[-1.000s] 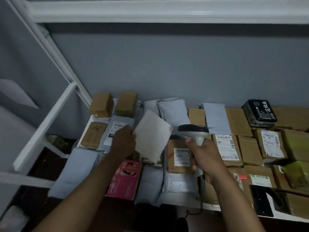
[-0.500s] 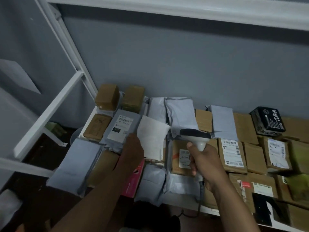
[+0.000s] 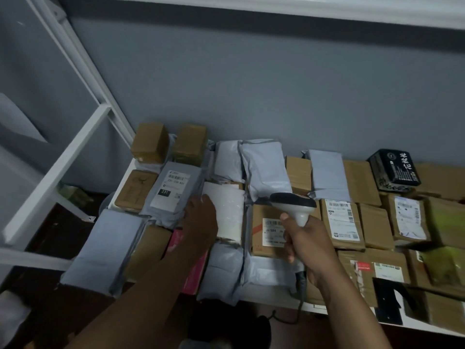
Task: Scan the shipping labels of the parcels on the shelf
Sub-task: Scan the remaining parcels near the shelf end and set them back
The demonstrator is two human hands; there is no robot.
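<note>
While parcels crowd the shelf [image 3: 274, 299] | right hand [image 3: 308, 244] grips scanner [image 3: 293, 205] | left hand [image 3: 201, 222] flat on white parcel [image 3: 230, 212]

- wall [image 3: 251, 84] grey-blue, plain
- shelf frame [image 3: 57, 170] white
- scanner [image 3: 293, 204] white body, dark grey top
- most parcels brown cardboard [image 3: 375, 225] or pale grey mailers [image 3: 264, 167]
- shipping label [image 3: 172, 188] white, black barcode, black block with "231"
- flat parcel [image 3: 230, 212] white, blank
- box [image 3: 191, 273] pink
- packet [image 3: 393, 170] black, white lettering
- parcels far right [image 3: 445, 217] yellow-green

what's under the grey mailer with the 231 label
The grey plastic mailer overlaps a brown cardboard box and a pink box; whatever lies directly beneath its middle is covered.
</note>
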